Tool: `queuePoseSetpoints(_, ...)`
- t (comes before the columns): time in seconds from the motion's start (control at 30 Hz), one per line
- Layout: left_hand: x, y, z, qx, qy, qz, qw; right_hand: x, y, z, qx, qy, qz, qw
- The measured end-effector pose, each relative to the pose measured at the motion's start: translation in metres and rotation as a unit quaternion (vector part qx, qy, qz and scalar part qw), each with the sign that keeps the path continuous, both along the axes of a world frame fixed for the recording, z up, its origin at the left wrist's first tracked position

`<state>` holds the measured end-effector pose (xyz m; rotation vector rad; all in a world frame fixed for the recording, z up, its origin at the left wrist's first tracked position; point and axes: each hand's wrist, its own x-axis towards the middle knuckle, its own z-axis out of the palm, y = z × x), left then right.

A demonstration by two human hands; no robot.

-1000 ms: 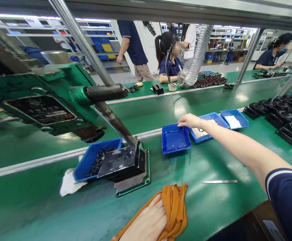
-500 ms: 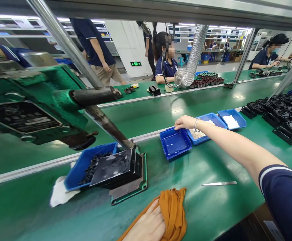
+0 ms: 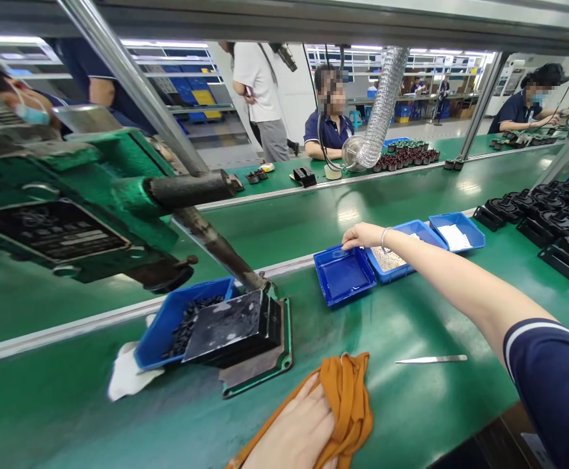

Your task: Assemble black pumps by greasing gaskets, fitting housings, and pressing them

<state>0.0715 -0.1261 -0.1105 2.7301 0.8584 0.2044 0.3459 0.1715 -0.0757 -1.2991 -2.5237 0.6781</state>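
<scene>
Orange cloth (image 3: 350,404) lies bunched over the left hand (image 3: 291,433) near the front of the green bench (image 3: 411,326). The hand is pressed flat against the fabric with its fingers close together, though I cannot tell whether they grip it. Since half a second ago, the cloth has ridden up a little, its folds now standing higher above the hand. Well apart from it, the right hand (image 3: 360,236), with a thin silver bangle (image 3: 386,239) at the wrist, is stretched out with its fingers (image 3: 350,240) resting on the rim of a shallow blue tray (image 3: 355,293), spread loosely and pinching nothing that I can see. Just beyond sit a blue tray of pale beads (image 3: 396,277) and a blue tray lined with white paper (image 3: 472,241). Steel tweezers (image 3: 431,359) lie to the right of the cloth. To its left stands a green press (image 3: 69,189), whose black nameplate (image 3: 50,234) has writing too small to read. A person in a white shirt (image 3: 258,85) now stands in the background.
</scene>
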Motion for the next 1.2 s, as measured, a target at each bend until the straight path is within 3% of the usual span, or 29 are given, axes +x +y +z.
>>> queuePoseSetpoints(0.17, 0.046, 0.038, -0.005, 0.000, -0.017, 0.013, 1.000, 0.007, -0.010, 0.013, 0.060, 0.043, -0.053, 0.996)
queuePoseSetpoints(0.3, 0.087, 0.081, -0.008, 0.025, -0.025, -0.021, 0.999, 0.023, -0.022, 0.026, 0.106, 0.120, -0.111, 0.981)
queuePoseSetpoints(0.43, 0.097, 0.105, -0.007, 0.044, -0.013, -0.045, 0.998, 0.042, -0.042, 0.038, 0.119, 0.168, -0.132, 0.970)
queuePoseSetpoints(0.53, 0.079, 0.100, -0.004, 0.047, -0.013, -0.061, 0.997, 0.055, -0.062, 0.047, 0.123, 0.185, -0.136, 0.966)
queuePoseSetpoints(0.63, 0.044, 0.077, -0.004, 0.075, 0.018, -0.040, 0.996, 0.066, -0.083, 0.057, 0.126, 0.197, -0.137, 0.963)
queuePoseSetpoints(0.77, -0.008, 0.031, -0.005, 0.204, 0.071, -0.025, 0.976, 0.081, -0.109, 0.068, 0.123, 0.222, -0.142, 0.957)
queuePoseSetpoints(0.87, -0.025, 0.006, -0.004, 0.256, 0.090, -0.031, 0.962, 0.088, -0.125, 0.070, 0.129, 0.231, -0.130, 0.956)
queuePoseSetpoints(0.97, -0.010, 0.005, -0.003, 0.213, 0.098, -0.021, 0.972, 0.087, -0.135, 0.067, 0.129, 0.236, -0.116, 0.956)
queuePoseSetpoints(1.1, 0.040, 0.035, -0.006, 0.084, 0.060, 0.017, 0.995, 0.077, -0.146, 0.060, 0.115, 0.254, -0.102, 0.955)
queuePoseSetpoints(1.2, 0.068, 0.055, -0.005, 0.049, 0.010, 0.007, 0.999, 0.067, -0.155, 0.055, 0.097, 0.251, -0.084, 0.959)
